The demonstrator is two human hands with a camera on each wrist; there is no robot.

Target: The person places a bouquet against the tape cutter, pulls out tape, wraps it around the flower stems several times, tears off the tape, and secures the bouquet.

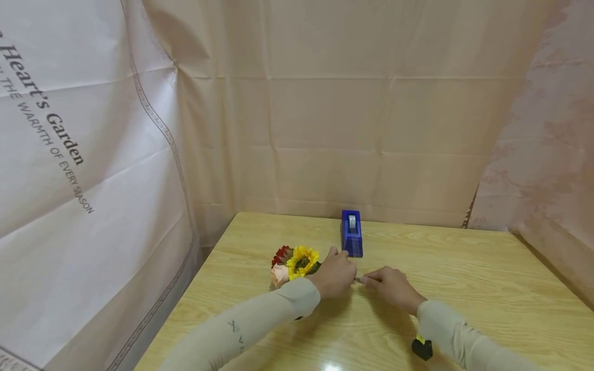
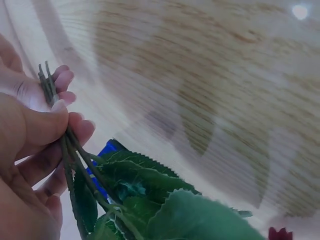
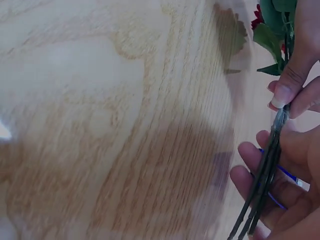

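A small bouquet, with a yellow sunflower [image 1: 302,262], a dark red flower [image 1: 281,255] and a pale peach rose [image 1: 279,275], lies sideways over the table. My left hand [image 1: 334,275] grips its stems [image 2: 75,155] between thumb and fingers, just below the green leaves [image 2: 145,175]. Close by, my right hand [image 1: 392,288] holds the stems nearer their cut ends, its fingers lying behind them in the right wrist view. Clear, shiny tape [image 3: 281,119] wraps the stems between both hands. A blue tape dispenser [image 1: 352,234] stands just beyond the left hand.
The wood-grain table [image 1: 464,273] extends to both sides of the hands. Beige cloth [image 1: 325,129] hangs behind it, and a white printed sheet [image 1: 93,154] hangs on the left. A black object with a yellow part [image 1: 422,348] shows beneath the right sleeve.
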